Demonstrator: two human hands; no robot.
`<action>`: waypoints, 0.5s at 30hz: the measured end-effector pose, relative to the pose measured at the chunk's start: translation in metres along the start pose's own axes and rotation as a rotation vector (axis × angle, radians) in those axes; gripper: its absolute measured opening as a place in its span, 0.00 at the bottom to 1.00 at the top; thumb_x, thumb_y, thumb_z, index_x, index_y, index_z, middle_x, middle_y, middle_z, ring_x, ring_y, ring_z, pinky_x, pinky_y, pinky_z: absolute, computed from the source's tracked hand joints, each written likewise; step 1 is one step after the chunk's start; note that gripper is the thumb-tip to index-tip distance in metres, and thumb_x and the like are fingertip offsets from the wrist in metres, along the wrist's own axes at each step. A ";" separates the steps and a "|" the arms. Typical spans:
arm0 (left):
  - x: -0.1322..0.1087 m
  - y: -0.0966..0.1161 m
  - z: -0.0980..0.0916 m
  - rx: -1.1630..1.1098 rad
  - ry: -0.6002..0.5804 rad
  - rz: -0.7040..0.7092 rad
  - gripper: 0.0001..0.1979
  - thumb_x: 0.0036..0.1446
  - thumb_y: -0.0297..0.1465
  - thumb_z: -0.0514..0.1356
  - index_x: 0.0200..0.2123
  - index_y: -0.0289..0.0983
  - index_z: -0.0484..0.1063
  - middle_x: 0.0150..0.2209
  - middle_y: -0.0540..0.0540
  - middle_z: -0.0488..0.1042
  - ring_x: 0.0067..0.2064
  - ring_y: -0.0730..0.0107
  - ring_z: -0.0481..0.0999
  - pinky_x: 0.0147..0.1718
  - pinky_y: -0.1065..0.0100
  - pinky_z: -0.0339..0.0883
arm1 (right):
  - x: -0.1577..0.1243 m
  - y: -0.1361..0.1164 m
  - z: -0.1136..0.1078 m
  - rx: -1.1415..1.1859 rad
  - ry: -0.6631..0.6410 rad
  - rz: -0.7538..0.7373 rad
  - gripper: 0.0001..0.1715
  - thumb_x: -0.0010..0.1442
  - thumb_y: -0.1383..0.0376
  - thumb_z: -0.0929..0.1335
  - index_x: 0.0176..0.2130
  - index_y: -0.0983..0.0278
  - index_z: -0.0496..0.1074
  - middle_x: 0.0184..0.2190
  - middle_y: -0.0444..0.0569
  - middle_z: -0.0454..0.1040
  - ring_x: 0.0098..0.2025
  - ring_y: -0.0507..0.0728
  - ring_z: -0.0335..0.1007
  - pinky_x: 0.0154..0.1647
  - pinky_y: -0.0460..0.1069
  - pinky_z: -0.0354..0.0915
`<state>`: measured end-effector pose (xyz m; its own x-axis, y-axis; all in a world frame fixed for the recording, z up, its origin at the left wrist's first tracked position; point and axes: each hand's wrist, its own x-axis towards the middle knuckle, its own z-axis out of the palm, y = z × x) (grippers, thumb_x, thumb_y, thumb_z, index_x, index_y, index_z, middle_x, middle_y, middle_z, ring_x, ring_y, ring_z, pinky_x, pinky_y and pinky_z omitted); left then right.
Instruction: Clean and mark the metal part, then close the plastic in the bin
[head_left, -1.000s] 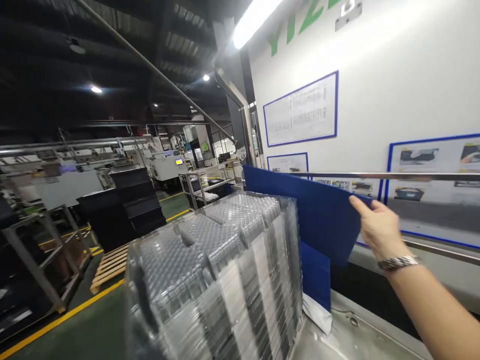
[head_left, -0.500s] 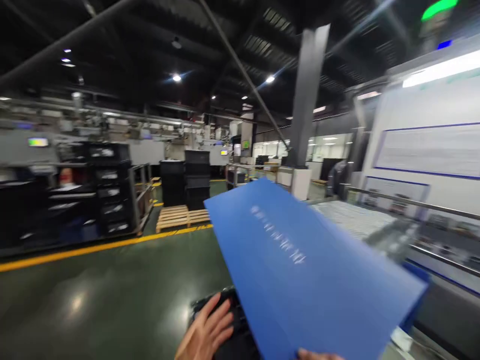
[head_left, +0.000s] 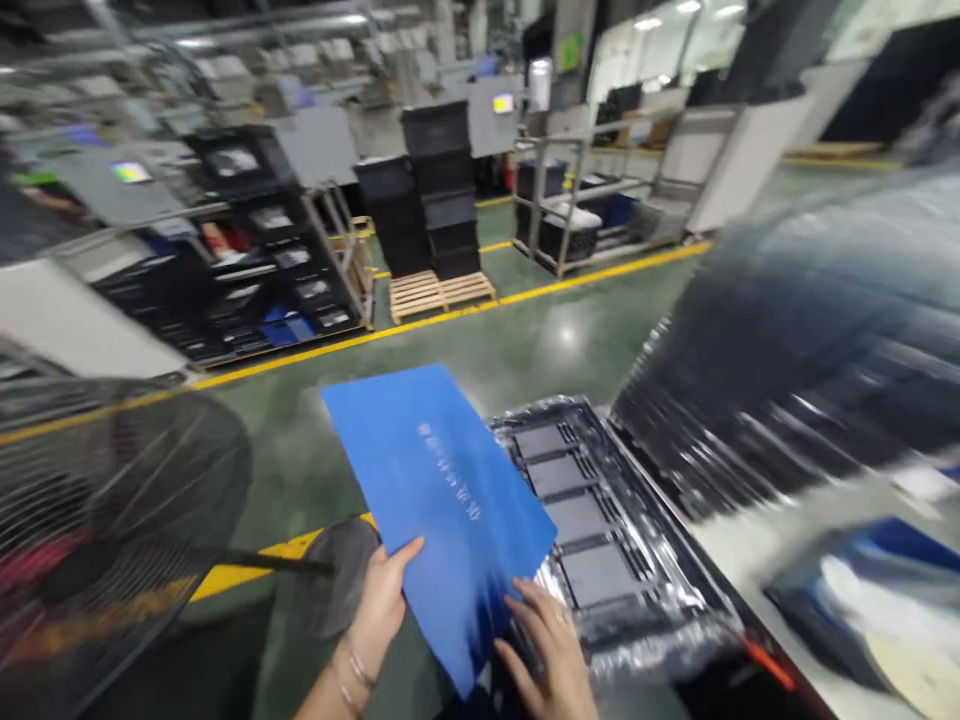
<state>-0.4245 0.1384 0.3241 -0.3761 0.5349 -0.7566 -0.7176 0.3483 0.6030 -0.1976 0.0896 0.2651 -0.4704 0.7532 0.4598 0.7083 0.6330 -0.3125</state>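
We grip the blue sheet [head_left: 439, 500] with left hand [head_left: 386, 595] and right hand [head_left: 547, 640], fingers curled on its near edge, keeping it level over the bagged tray [head_left: 600, 530].

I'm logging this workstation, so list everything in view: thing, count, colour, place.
blue sheet: one, blue with pale print, held over the tray's left part
tray: one, black in clear wrap, lower centre
tray stack: one, dark, blurred, right
fan: one, black wire guard, lower left
crates: two stacks, black, on the pallet
pallet: one, pale wood, centre back
floor lines: yellow, across green floor
racks: metal, holding dark bins, left back
left hand: gripping the sheet's left edge
right hand: fingers on the sheet's lower right edge
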 end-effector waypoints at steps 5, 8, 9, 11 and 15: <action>0.002 -0.050 0.040 0.175 -0.115 -0.220 0.08 0.51 0.16 0.60 0.36 0.28 0.74 0.35 0.39 0.78 0.33 0.60 0.79 0.45 0.58 0.72 | -0.018 0.012 0.021 -0.101 0.043 0.414 0.33 0.75 0.51 0.51 0.57 0.69 0.69 0.62 0.53 0.48 0.63 0.65 0.47 0.53 0.62 0.62; 0.006 -0.082 0.075 0.232 -0.169 -0.275 0.07 0.52 0.16 0.59 0.36 0.27 0.72 0.33 0.39 0.77 0.34 0.60 0.79 0.46 0.59 0.72 | -0.037 0.041 0.040 -0.194 0.050 0.544 0.31 0.72 0.52 0.53 0.58 0.68 0.69 0.63 0.53 0.46 0.63 0.66 0.45 0.55 0.66 0.60; 0.008 -0.091 0.086 0.257 -0.172 -0.272 0.08 0.53 0.15 0.59 0.36 0.26 0.72 0.32 0.39 0.77 0.33 0.60 0.79 0.46 0.59 0.72 | -0.043 0.052 0.045 -0.230 0.042 0.576 0.31 0.71 0.53 0.54 0.57 0.67 0.70 0.63 0.52 0.46 0.64 0.66 0.45 0.55 0.66 0.59; 0.016 -0.107 0.106 0.297 -0.188 -0.272 0.07 0.53 0.15 0.58 0.37 0.26 0.70 0.31 0.40 0.77 0.30 0.61 0.78 0.45 0.58 0.72 | -0.052 0.073 0.054 -0.283 0.025 0.637 0.31 0.68 0.52 0.55 0.57 0.66 0.71 0.63 0.50 0.45 0.64 0.64 0.44 0.56 0.65 0.58; 0.040 -0.133 0.127 0.330 -0.242 -0.348 0.09 0.54 0.16 0.58 0.40 0.26 0.68 0.30 0.41 0.76 0.29 0.64 0.77 0.44 0.61 0.72 | -0.061 0.103 0.064 -0.329 0.049 0.705 0.34 0.68 0.50 0.54 0.55 0.68 0.73 0.63 0.51 0.44 0.64 0.65 0.44 0.58 0.66 0.56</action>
<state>-0.2699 0.2111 0.2460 0.0249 0.4929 -0.8697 -0.5389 0.7394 0.4036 -0.1297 0.1202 0.1512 0.1674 0.9444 0.2831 0.9548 -0.0838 -0.2851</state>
